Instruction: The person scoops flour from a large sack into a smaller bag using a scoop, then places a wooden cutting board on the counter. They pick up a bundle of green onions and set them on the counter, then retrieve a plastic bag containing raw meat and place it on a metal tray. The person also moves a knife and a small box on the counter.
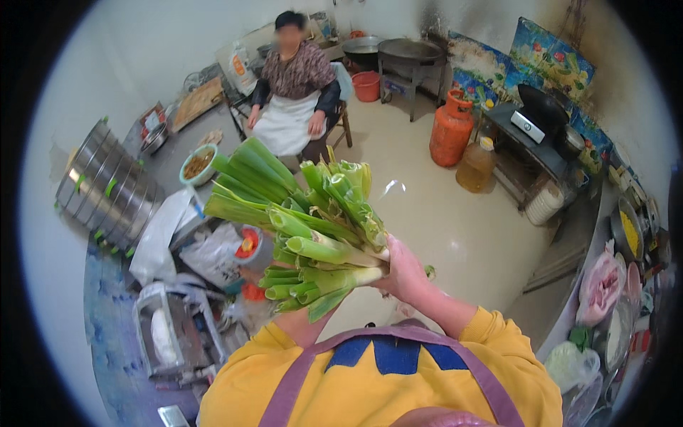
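A thick bunch of leeks or large green onions (315, 235), with cut green tops, is held up in front of my chest. My right hand (403, 269) wraps around the pale stalk ends at the bunch's right side. The leafy tops fan out to the left and away from me. My left forearm (312, 325) reaches up under the bunch, but the leaves hide the hand itself, so its grip does not show. A few root ends poke out below my right hand.
Ahead, a person (293, 85) sits on a chair. A bowl of brown food (198, 164) stands on the left table. An orange gas cylinder (451, 128) and an oil jug (476, 164) stand on the floor. A dough machine (179, 331) is at left; a food-laden counter (573, 299) at right.
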Tool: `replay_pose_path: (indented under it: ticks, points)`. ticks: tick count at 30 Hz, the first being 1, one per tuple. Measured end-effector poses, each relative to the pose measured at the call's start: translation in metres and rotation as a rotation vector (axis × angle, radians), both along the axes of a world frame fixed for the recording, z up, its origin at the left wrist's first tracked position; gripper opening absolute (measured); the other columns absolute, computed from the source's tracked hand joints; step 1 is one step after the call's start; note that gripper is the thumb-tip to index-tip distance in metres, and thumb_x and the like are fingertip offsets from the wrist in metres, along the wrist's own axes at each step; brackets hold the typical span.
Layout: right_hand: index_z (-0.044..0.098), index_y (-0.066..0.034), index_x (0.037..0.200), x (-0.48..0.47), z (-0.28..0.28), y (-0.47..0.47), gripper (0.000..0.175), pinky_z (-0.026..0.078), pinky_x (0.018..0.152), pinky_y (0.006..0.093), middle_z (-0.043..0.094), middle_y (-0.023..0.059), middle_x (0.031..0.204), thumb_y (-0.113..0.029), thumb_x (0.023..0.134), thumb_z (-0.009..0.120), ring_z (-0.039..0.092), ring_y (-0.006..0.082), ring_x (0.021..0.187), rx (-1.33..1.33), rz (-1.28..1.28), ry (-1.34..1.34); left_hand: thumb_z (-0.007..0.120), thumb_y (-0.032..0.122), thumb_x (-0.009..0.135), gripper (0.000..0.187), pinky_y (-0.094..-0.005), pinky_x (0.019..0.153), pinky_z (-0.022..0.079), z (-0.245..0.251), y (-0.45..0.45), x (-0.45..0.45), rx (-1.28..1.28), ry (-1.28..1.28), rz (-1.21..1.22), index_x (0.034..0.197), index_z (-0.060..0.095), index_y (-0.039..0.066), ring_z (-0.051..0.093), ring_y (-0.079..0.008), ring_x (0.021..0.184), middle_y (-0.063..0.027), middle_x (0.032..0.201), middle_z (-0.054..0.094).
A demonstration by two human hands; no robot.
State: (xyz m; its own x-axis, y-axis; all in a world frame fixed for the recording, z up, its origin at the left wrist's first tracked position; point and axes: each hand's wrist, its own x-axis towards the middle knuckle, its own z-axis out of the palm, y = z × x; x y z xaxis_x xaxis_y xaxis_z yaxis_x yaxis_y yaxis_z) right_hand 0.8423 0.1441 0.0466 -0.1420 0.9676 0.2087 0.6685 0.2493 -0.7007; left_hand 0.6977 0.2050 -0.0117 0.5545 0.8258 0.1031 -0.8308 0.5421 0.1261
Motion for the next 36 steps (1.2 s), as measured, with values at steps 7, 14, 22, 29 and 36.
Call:
replay_pose_path:
  ticks: [7,14,22,29,36]
  points:
    - [0.033,0.003,0.128,0.079,-0.015,0.196,0.092,0.047,0.085,0.0429,0.054,0.0225,0.111,-0.03,0.06,0.084,0.055,0.0366,0.104,-0.059,0.019,-0.02,0.053,0.04,0.089,0.04,-0.0481,0.085,0.044,-0.001,0.19,0.076,0.016,0.062,-0.028,0.119,0.052,0.013,0.055,-0.0262,0.104,-0.0094,0.114,0.057]
    - [0.033,0.0039,0.127,0.126,-0.002,0.387,0.093,0.047,0.083,0.0424,0.056,0.0225,0.109,-0.033,0.06,0.084,0.056,0.037,0.102,-0.035,0.101,-0.034,0.052,0.04,0.089,0.04,-0.0473,0.08,0.047,0.008,0.371,0.116,0.012,0.113,0.017,0.119,0.052,0.013,0.057,-0.0257,0.1,-0.0089,0.111,0.059]
    - [0.044,-0.0021,0.117,0.174,-0.027,0.62,0.075,0.046,0.081,0.0416,0.055,0.0225,0.112,-0.03,0.059,0.084,0.057,0.0358,0.099,-0.261,0.021,0.155,0.051,0.041,0.09,0.04,-0.0465,0.074,0.051,0.0,0.605,0.163,0.084,0.198,-0.055,0.119,0.053,0.014,0.059,-0.0251,0.097,-0.0083,0.109,0.06]
    - [0.053,-0.0009,0.104,0.237,-0.016,0.793,0.055,0.045,0.083,0.0424,0.05,0.0215,0.113,-0.018,0.059,0.08,0.054,0.0372,0.099,-0.027,-0.088,-0.155,0.051,0.041,0.09,0.04,-0.0457,0.068,0.054,0.025,0.781,0.218,0.166,0.294,-0.135,0.119,0.053,0.014,0.061,-0.0246,0.093,-0.0078,0.106,0.062]
    - [0.047,0.0,0.111,0.269,-0.048,0.966,0.06,0.046,0.081,0.0426,0.055,0.0218,0.104,-0.017,0.063,0.078,0.056,0.0373,0.095,-0.086,0.117,-0.106,0.046,0.04,0.093,0.042,-0.0421,0.076,0.054,-0.021,0.926,0.272,0.033,0.274,0.199,0.123,0.051,0.012,0.062,-0.021,0.095,-0.0082,0.112,0.062]
